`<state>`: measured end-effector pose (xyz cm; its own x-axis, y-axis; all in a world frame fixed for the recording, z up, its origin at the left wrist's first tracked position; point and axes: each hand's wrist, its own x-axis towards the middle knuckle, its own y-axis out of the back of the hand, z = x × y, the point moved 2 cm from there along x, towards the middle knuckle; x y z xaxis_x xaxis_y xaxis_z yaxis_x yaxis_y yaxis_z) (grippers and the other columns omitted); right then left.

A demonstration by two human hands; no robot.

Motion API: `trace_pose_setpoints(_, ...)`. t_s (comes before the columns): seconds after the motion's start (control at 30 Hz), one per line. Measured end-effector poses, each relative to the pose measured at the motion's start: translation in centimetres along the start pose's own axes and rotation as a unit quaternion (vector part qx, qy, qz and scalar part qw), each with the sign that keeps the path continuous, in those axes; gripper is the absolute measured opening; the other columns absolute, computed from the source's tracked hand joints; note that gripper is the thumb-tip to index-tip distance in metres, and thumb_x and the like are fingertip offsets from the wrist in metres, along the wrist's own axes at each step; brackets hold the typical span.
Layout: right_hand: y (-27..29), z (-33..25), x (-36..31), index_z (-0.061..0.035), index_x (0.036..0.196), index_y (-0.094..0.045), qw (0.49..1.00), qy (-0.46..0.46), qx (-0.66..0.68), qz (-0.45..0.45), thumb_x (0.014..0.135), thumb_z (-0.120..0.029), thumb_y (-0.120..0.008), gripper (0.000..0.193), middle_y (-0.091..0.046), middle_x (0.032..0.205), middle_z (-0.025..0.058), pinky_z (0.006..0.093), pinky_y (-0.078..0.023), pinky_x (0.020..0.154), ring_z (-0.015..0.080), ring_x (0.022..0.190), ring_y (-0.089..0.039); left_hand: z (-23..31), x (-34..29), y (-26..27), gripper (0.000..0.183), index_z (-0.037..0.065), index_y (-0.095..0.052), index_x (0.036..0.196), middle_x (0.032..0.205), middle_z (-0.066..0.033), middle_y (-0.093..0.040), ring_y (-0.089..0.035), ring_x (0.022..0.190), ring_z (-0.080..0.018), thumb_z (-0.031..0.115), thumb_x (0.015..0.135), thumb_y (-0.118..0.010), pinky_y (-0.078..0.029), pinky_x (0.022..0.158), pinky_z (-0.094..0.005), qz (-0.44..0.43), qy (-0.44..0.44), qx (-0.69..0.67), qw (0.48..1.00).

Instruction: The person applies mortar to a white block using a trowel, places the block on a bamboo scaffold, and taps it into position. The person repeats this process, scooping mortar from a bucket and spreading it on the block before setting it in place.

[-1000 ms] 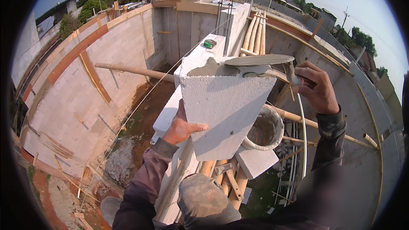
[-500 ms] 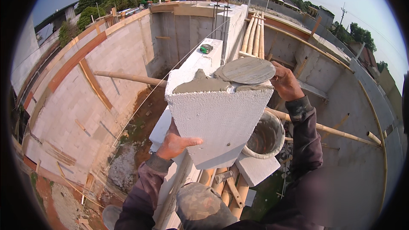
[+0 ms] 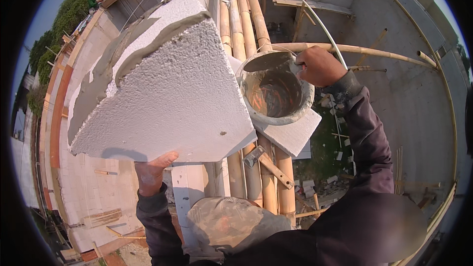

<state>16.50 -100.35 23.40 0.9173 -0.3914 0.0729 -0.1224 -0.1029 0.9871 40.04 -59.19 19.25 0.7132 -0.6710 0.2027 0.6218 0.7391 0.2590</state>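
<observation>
Holds the large white rough-faced aerated concrete block (image 3: 167,93) from below with the left hand (image 3: 150,170), thumb up against its lower edge at about 6 o'clock, grip closed on the block. Now tilted and much nearer the camera than half a second ago, filling the frame from 9 to 12 o'clock. Carries a grey mortar band (image 3: 133,44) along its upper edge, laid there already, so spreading looks finished for this face.

Has dropped the right hand (image 3: 318,66) from above the block to the rim of the round grey mortar-caked bucket (image 3: 276,93) at 1 o'clock. Grip clamped on the steel trowel (image 3: 268,60), blade resting across the bucket's mouth, perhaps for a reload or a set-down.

Sits the bucket on a white block offcut (image 3: 295,135) over a bamboo scaffold deck (image 3: 241,15). Lies a second small trowel (image 3: 268,162) on the poles at 5 o'clock.
</observation>
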Motion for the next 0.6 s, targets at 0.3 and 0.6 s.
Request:
trace_pose_setpoints(0.3,-11.8,-2.7,1.2,-0.0062,0.085,-0.075,0.989,-0.111,-0.093,-0.005,0.077,-0.013,-0.068,0.013,-0.070,0.091,0.0160,0.0400,-0.058,0.070,0.0307,0.083,-0.072,-0.8,-1.9,2.2,0.051,0.000,-0.051,0.125,0.112,-0.0052,-0.059,-0.057,0.098,-0.0187,0.014,0.082,-0.076,-0.047,0.091,-0.0332,0.027,0.063,0.111,0.992)
trace_pose_setpoints(0.6,-8.2,-2.6,-0.1,-0.0062,0.088,-0.074,0.982,-0.020,-0.103,-0.156,0.081,-0.011,-0.064,0.013,-0.072,0.091,0.0155,0.0389,-0.059,0.071,0.0294,0.086,-0.072,-3.1,-2.6,4.4,0.056,-0.002,-0.040,0.137,0.125,-0.0090,-0.055,-0.053,0.111,-0.0186,0.015,0.092,-0.069,-0.043,0.098,-0.0300,-0.036,-0.110,0.150,0.982)
